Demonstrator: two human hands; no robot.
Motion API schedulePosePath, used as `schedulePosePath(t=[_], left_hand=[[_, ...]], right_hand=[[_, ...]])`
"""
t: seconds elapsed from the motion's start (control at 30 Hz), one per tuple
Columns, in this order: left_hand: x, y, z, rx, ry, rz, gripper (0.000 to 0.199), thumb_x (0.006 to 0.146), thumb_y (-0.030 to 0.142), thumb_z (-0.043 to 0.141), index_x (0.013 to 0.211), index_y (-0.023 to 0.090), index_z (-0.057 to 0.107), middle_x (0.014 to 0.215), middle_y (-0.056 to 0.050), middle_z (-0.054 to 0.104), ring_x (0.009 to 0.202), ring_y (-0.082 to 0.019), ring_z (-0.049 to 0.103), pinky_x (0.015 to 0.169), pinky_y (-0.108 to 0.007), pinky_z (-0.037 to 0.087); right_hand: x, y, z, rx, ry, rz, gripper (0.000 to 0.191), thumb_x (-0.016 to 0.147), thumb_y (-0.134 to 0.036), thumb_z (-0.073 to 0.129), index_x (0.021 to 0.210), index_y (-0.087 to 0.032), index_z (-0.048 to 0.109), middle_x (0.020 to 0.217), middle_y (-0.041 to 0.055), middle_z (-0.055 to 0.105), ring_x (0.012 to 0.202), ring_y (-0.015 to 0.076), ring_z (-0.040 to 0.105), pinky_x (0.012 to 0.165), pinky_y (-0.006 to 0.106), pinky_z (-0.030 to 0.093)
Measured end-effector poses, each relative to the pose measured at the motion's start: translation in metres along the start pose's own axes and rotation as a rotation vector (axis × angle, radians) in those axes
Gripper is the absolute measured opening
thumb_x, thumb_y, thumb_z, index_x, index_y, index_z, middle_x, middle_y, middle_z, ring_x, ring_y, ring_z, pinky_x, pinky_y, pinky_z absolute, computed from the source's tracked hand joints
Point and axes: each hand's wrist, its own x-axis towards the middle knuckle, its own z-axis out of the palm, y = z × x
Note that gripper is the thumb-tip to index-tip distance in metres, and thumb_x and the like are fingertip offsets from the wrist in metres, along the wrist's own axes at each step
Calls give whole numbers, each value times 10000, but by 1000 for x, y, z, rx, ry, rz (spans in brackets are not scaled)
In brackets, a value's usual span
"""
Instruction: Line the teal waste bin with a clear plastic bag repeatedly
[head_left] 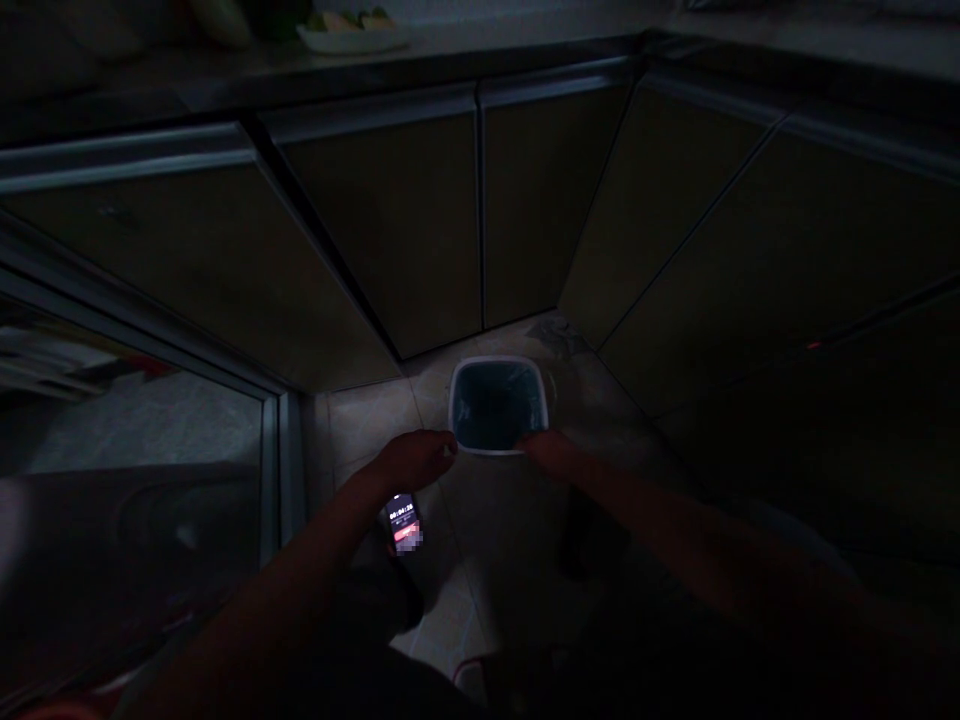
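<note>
A person's left hand (411, 460) and right hand (551, 450) meet opposite sides of a white square bin (496, 362) on a tiled kitchen floor (367, 425), below dark cabinets (397, 230). In the dim light, it is impossible to tell whether the fingers grip the rim. A lit smartwatch (401, 525) shows on the left wrist.

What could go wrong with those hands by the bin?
The left hand and right hand are both at the rim of the white bin, so a bump might tip it over on the tile floor. It is very dark here, so things could be hard to see. The watch on that left wrist might catch on the rim.
</note>
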Motion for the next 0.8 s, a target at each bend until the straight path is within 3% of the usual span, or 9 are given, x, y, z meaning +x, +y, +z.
schedulePosePath(t=[0.2,0.37,0.47,0.57,0.67,0.8], left_hand=[[2,5,4,13,-49,5,372,1005,339,583,1345,271,720,1215,-57,805,1140,-238,742,944,-321,532],[-3,4,2,116,-106,10,327,1032,336,501,1102,236,805,1248,-90,808,1165,-274,743,937,-355,545],[-7,1,4,131,-144,10,357,1037,381,495,1059,238,822,1254,-97,809,1171,-289,746,936,-364,555],[-8,-1,12,79,-163,-16,393,1026,427,520,1250,261,796,1265,-93,807,1187,-294,744,974,-376,560],[-5,-2,20,59,-171,-50,601,1012,448,548,1578,252,595,1374,-123,766,1258,-311,719,1058,-410,539],[3,-6,31,83,-193,-68,773,1009,445,555,1737,305,337,1535,-143,666,1363,-324,669,1090,-429,526]], right_hand=[[-4,-3,-13,3,-52,52,325,1013,-183,583,1255,-204,799,1306,144,767,1176,298,747,941,346,567],[-8,-2,-43,84,-29,-13,376,902,-80,667,1237,-173,811,1335,139,761,1253,276,708,986,299,524],[-13,4,-76,202,-93,8,297,915,-118,654,1155,-177,819,1118,94,817,998,225,778,832,254,534],[-20,16,-113,423,-105,54,222,943,-158,632,1106,-172,782,939,48,795,674,142,730,642,211,499],[-21,31,-143,670,41,52,133,947,-189,651,1065,-160,705,969,50,761,619,116,695,577,201,495],[-8,48,-167,874,492,85,90,936,-179,632,1025,-179,618,1025,39,722,637,99,675,598,212,533]])
